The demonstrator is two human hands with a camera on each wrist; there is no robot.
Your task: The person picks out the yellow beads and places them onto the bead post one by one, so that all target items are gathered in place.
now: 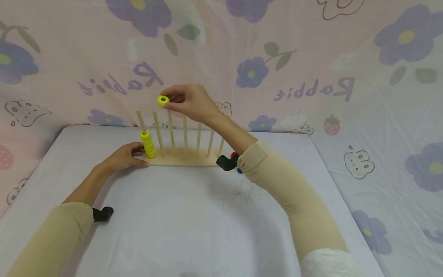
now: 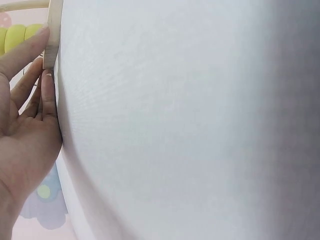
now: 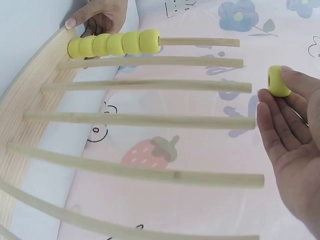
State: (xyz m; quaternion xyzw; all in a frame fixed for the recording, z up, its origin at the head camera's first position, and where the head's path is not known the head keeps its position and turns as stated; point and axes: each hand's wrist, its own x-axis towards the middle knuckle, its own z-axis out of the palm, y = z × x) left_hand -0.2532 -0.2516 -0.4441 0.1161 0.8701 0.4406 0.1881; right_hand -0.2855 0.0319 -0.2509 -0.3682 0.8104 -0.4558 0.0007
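Observation:
A wooden peg rack [image 1: 187, 161] with several upright dowels stands on the table. Yellow beads [image 1: 148, 145] are stacked on its leftmost dowel, and the upper part of that dowel is bare. My left hand [image 1: 122, 157] grips the left end of the rack's base, thumb at the front edge and fingers behind. Up above the dowels, my right hand [image 1: 194, 100] pinches one yellow bead [image 1: 163, 101] between thumb and fingers. In the right wrist view this bead [image 3: 278, 81] is apart from the dowel tips, its hole turned toward them. The other dowels [image 3: 150, 120] carry no beads.
By the rack's right end, a red bead [image 1: 233, 154] and a blue one [image 1: 240, 170] show partly behind the right wrist's black camera [image 1: 226, 162]. A printed curtain [image 1: 207, 57] hangs behind the white table [image 1: 180, 215].

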